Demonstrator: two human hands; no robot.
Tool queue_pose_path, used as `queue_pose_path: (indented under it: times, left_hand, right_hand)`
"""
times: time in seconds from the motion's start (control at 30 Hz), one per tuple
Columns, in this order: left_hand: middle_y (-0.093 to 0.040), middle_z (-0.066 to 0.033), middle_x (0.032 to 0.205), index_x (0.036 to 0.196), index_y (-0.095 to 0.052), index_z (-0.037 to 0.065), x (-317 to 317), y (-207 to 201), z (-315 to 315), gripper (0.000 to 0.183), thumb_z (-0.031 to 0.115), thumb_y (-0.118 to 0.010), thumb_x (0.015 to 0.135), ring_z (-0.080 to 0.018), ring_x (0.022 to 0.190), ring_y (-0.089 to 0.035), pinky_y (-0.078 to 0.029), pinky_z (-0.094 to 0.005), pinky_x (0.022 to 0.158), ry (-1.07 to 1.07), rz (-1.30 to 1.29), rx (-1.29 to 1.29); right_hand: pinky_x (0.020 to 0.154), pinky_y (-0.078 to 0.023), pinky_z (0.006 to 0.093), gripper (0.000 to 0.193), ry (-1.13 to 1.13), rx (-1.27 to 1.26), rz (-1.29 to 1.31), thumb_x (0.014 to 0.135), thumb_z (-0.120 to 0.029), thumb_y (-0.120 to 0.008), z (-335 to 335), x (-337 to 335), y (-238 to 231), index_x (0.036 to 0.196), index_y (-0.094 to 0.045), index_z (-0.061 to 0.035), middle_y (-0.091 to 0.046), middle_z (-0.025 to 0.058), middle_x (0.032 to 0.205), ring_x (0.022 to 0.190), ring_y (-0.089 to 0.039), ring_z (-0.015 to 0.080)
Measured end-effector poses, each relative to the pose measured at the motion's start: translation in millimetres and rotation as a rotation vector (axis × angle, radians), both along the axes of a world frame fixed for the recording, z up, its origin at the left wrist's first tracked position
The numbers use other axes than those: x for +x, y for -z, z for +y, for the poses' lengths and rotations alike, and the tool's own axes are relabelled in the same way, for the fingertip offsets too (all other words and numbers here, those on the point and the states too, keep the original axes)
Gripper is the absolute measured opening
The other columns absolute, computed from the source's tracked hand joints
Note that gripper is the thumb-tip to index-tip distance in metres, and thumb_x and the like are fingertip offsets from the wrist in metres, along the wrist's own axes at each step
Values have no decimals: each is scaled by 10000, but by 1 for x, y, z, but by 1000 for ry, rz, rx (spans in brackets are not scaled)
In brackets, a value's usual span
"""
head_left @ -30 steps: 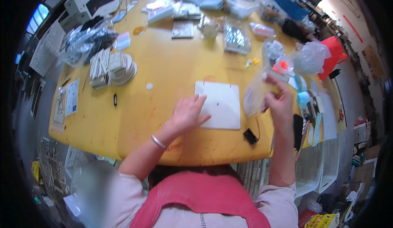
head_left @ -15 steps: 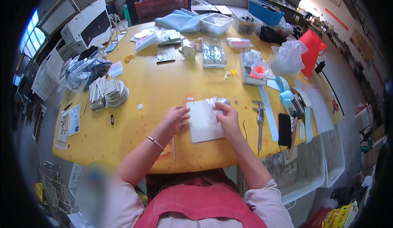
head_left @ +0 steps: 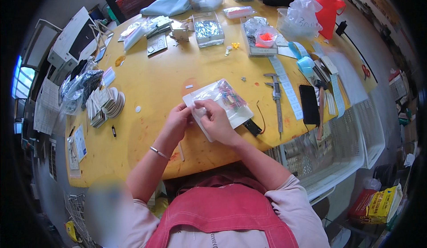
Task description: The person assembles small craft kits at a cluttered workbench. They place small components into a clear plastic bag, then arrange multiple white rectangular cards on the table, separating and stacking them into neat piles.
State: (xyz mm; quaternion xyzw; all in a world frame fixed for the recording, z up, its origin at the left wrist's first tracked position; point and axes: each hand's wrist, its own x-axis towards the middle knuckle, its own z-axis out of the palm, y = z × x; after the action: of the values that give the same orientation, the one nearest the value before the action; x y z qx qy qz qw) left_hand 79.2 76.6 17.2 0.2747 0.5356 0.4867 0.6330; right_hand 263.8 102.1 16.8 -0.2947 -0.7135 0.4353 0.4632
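A clear plastic bag with small multicoloured pieces at its far right end lies over a white flat board with rounded corners. Thumb and fingers of my right hand pinch the bag near its left end. My left hand has its fingertips closed at the same left edge, touching my right fingers. What exactly sits between the fingertips is partly hidden. Just right of the board lies a small black device with a thin brown wire.
Right of the board are a caliper, a black phone and a hammer. Stacked pale flat pieces and a black marker lie left. Clear boxes and a red bag stand farther back on the yellow table.
My hands have come together at the left edge, the right one moving left across the board. Board and bag are now tilted, and the bag's coloured pieces show. The view has shifted.
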Motion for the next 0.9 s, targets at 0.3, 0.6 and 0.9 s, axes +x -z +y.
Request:
queue_pose_path:
  times: [0.3, 0.6, 0.9]
  left_hand:
    - [-713, -85, 1152, 1282, -612, 27, -12, -4, -11, 255, 104, -588, 1040, -221, 995, -741, -653, -378, 812, -106, -191, -3]
    - [-714, -99, 1143, 1290, -595, 54, -65, -50, 88, 315, -9, -473, 1006, -214, 956, -737, -658, -369, 744, -34, -249, 216]
    - [-737, -124, 1114, 1221, -646, 47, -53, -55, 275, 249, 94, -445, 1081, -238, 978, -743, -669, -402, 819, -424, -214, 56]
  right_hand:
    - [948, -487, 420, 560, -28, 269, -244, 875, -110, -692, -19, 4, -36, 1412, -566, -15, -664, 155, 1165, 1019, -655, 304]
    - [1068, -432, 513, 553, 255, 489, -212, 846, -121, -728, -37, 51, -54, 1350, -578, 49, -632, 225, 1282, 1193, -611, 362]
    - [1073, -417, 523, 522, 450, 303, -503, 811, -42, -712, -42, 107, -25, 1318, -611, 27, -610, 203, 1291, 1187, -583, 381]
